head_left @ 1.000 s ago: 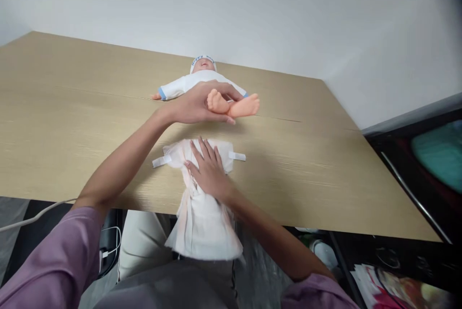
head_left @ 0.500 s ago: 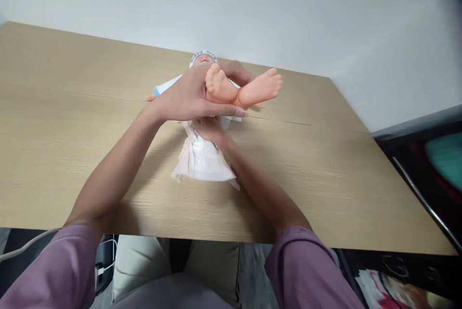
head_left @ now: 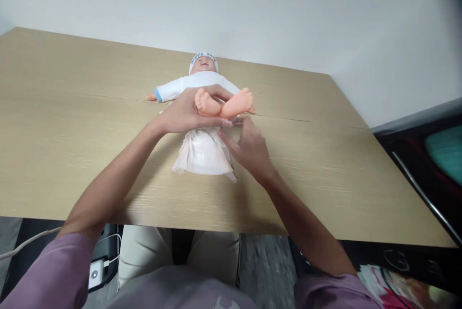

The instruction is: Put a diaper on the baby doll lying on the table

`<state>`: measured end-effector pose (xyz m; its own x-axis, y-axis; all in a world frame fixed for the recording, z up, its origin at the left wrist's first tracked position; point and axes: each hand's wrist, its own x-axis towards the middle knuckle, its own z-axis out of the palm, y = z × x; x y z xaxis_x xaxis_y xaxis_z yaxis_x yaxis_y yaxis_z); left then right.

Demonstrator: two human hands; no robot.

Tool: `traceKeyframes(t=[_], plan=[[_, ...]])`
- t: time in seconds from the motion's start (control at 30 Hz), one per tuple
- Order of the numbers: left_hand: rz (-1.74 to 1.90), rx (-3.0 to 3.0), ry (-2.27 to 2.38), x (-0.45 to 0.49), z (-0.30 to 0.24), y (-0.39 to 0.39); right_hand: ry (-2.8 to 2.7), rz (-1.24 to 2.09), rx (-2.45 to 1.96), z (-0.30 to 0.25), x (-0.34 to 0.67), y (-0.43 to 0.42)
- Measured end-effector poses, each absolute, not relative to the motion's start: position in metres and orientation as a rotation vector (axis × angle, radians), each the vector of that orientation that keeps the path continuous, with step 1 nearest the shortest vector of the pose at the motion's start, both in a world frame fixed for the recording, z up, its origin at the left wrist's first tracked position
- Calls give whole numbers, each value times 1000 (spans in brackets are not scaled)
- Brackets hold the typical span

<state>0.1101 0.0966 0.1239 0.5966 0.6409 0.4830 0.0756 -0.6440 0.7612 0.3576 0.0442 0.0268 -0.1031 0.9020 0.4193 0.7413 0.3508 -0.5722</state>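
A baby doll (head_left: 207, 79) in a white long-sleeved top with blue cuffs lies on its back, head away from me. My left hand (head_left: 184, 110) is closed round its lower legs and holds both feet (head_left: 236, 103) up, ankles together. Below the raised legs a white diaper (head_left: 207, 155) is spread, its front end toward me. At the diaper's right side is my right hand (head_left: 250, 148), slightly blurred. Its fingers are bent at the diaper's upper edge, by the doll's hip, and its thumb lies against the diaper. The fingertips are partly hidden.
The wooden table (head_left: 325, 174) has a seam across it and meets a white wall (head_left: 231, 6) behind. A dark object with a shiny edge (head_left: 426, 188) stands along the right side. Below the front edge are a white device (head_left: 96, 274) and a cable (head_left: 32, 241).
My right hand has come out from under the doll's bottom to the diaper's right side. My left hand has lowered the doll's feet and moved them slightly left, uncovering its face and chest.
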Motion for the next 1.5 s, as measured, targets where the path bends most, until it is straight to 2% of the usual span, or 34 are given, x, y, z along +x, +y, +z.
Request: traceKeyframes(t=[0.23, 0.4, 0.53, 0.8, 0.97, 1.17, 1.33, 1.5], plan=[[1072, 2161, 529, 104, 96, 73, -1913, 369, -988, 28, 349, 52], [902, 2497, 642, 69, 80, 63, -2138, 359, -819, 26, 392, 45], [789, 2644, 567, 38, 57, 61, -2240, 216, -707, 8, 418, 41], [717, 2687, 455, 14, 17, 67, -2415, 159, -872, -17, 422, 49], [550, 2701, 511, 13, 22, 64, -2457, 278, -1044, -3, 421, 42], [530, 2605, 543, 14, 32, 61, -2479, 416, -990, 19, 426, 44], [463, 2574, 599, 21, 38, 54, -2516, 226, -1036, 17, 412, 19], [442, 2684, 887, 41, 31, 36, -2497, 105, -1128, -2, 392, -4]])
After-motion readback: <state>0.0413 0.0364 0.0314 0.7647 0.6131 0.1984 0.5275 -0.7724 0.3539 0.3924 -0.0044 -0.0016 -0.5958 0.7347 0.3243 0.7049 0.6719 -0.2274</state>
